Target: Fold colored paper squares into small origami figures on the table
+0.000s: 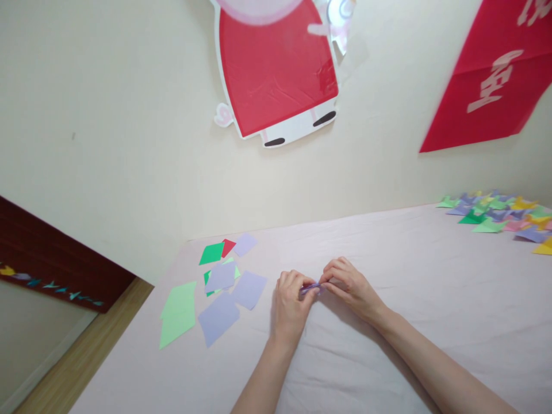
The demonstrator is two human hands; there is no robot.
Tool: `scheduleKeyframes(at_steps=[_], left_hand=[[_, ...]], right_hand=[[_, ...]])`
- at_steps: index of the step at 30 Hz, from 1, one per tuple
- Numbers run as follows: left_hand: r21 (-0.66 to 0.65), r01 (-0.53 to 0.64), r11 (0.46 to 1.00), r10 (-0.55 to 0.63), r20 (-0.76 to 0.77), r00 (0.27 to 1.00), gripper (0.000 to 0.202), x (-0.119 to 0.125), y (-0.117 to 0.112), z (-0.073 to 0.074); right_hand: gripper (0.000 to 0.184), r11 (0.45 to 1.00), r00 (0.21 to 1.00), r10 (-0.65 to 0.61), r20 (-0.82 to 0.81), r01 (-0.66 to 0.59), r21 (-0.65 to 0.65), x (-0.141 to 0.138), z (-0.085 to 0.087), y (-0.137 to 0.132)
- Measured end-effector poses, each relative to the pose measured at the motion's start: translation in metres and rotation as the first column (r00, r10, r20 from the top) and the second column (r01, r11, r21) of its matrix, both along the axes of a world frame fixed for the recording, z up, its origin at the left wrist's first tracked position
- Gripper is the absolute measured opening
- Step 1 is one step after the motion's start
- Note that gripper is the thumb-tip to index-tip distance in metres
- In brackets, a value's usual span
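Observation:
Just above the pale cloth, a small folded piece of purple paper point(311, 288) is pinched between both hands. My left hand point(290, 302) grips its left part between thumb and fingers. At its right end, my right hand point(347, 286) closes thumb and fingertips on the paper. Much of the paper is hidden by the fingers, so its folded shape is hard to make out. Left of my left hand lie loose purple sheets point(218, 318), light green sheets point(178, 315), a dark green sheet point(211, 253) and a red piece point(228, 248).
Several folded colored paper pieces point(495, 215) cluster at the back right of the cloth-covered surface point(388, 247). Behind it rises a wall with a red cartoon cutout point(276, 69) and a red banner point(491, 80). A dark door panel point(64, 259) and wooden floor show at left.

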State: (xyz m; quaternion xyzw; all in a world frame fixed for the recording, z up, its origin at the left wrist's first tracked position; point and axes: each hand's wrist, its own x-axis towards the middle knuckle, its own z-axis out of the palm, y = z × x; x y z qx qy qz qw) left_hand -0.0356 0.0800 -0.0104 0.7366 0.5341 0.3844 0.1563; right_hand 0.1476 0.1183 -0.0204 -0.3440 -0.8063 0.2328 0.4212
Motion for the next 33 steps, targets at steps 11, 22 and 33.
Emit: scheduleKeyframes(at_steps=[11, 22, 33], left_hand=[[-0.010, -0.022, 1.000, 0.022, -0.019, 1.000, 0.011, -0.003, 0.000, -0.004], [-0.008, -0.089, 0.996, 0.087, 0.300, 0.950, 0.010, 0.003, 0.000, 0.000], [-0.137, -0.061, 0.989, 0.109, 0.375, 0.921, 0.005, 0.012, -0.004, -0.001]], right_hand=[[0.021, 1.000, 0.999, 0.001, 0.032, -0.001, -0.008, 0.000, 0.001, -0.001], [0.018, 0.942, 0.964, -0.233, -0.132, 0.189, -0.277, -0.008, -0.005, -0.004], [0.018, 0.937, 0.951, -0.141, -0.275, 0.038, -0.347, -0.022, -0.006, -0.012]])
